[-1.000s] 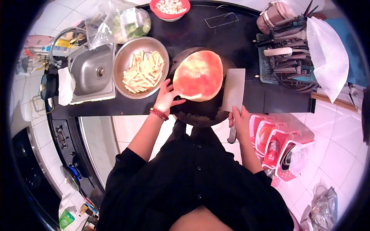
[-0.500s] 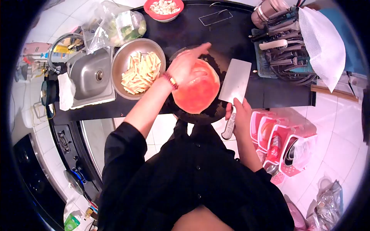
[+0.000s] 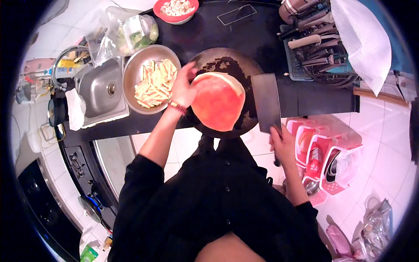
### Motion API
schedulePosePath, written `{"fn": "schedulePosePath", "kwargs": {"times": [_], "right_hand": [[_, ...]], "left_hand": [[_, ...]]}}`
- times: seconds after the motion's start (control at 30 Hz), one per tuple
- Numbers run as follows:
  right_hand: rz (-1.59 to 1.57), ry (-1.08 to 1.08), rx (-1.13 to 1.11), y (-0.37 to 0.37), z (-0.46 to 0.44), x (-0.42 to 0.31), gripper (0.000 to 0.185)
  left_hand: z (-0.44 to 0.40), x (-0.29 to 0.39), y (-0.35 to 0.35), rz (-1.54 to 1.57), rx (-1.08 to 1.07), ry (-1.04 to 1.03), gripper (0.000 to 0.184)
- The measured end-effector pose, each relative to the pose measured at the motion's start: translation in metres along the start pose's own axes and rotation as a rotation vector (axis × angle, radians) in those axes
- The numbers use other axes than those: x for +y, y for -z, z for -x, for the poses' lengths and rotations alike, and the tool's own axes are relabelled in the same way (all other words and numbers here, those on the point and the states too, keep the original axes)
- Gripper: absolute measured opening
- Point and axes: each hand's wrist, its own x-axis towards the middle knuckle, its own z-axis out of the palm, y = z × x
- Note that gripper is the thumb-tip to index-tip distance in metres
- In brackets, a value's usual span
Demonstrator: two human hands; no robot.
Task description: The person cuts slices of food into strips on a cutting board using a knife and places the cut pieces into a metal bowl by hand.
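1. Orange-red slab [image 3: 218,102]: on round board [image 3: 248,65].
2. Left hand [image 3: 184,90]: at board's left edge, fingers open beside slab.
3. Right hand [image 3: 283,143]: right of board, fingers gripping cleaver [image 3: 267,102].
4. Hazard: loose steadying could let slab slide.

No txt readable: white rect. label [image 3: 134,27] on clear plastic bag [image 3: 114,27] w/ green veg [image 3: 143,41], white marks [image 3: 315,164] on red plastic pkt [image 3: 312,172], both too blurry.
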Motion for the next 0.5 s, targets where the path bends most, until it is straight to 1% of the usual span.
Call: {"fn": "schedulePosePath", "kwargs": {"times": [0.07, 0.1, 0.13, 0.2, 0.27, 0.33, 0.37, 0.4, 0.47, 0.5], "right_hand": [[0.218, 0.002, -0.073, 0.025, 0.018, 0.025, 0.015], [0.335, 0.135, -0.068, 0.035, 0.027, 0.039, 0.015], [0.343, 0.132, -0.078, 0.037, 0.032, 0.039, 0.015], [0.589, 0.284, -0.114, 0.044, 0.042, 0.031, 0.017], [0.549, 0.253, -0.149, 0.037, 0.045, 0.024, 0.019], [0.531, 0.309, -0.131, 0.028, 0.044, 0.032, 0.019], [0.586, 0.246, -0.169, 0.025, 0.042, 0.032, 0.019], [0.591, 0.247, -0.179, 0.021, 0.038, 0.032, 0.019], [0.558, 0.339, -0.170, 0.015, 0.033, 0.032, 0.019], [0.574, 0.337, -0.182, 0.014, 0.031, 0.033, 0.019]], "left_hand": [[0.033, -0.053, -0.003, 0.209, -0.054, 0.228, 0.072], [0.052, -0.063, -0.005, 0.155, -0.104, 0.271, 0.069], [0.071, -0.061, -0.005, 0.103, -0.156, 0.313, 0.067], [0.098, -0.041, -0.010, 0.346, -0.147, 0.558, 0.054], [0.111, -0.030, -0.017, 0.562, -0.169, 0.864, 0.048], [0.124, -0.021, -0.021, 0.927, -0.288, 1.073, 0.045], [0.130, -0.013, -0.025, 0.960, -0.379, 1.078, 0.044], [0.132, -0.004, -0.029, 1.003, -0.428, 1.070, 0.043], [0.133, 0.009, -0.037, 0.891, -0.465, 0.993, 0.039], [0.135, 0.003, -0.043, 0.897, -0.460, 1.000, 0.039]]}}
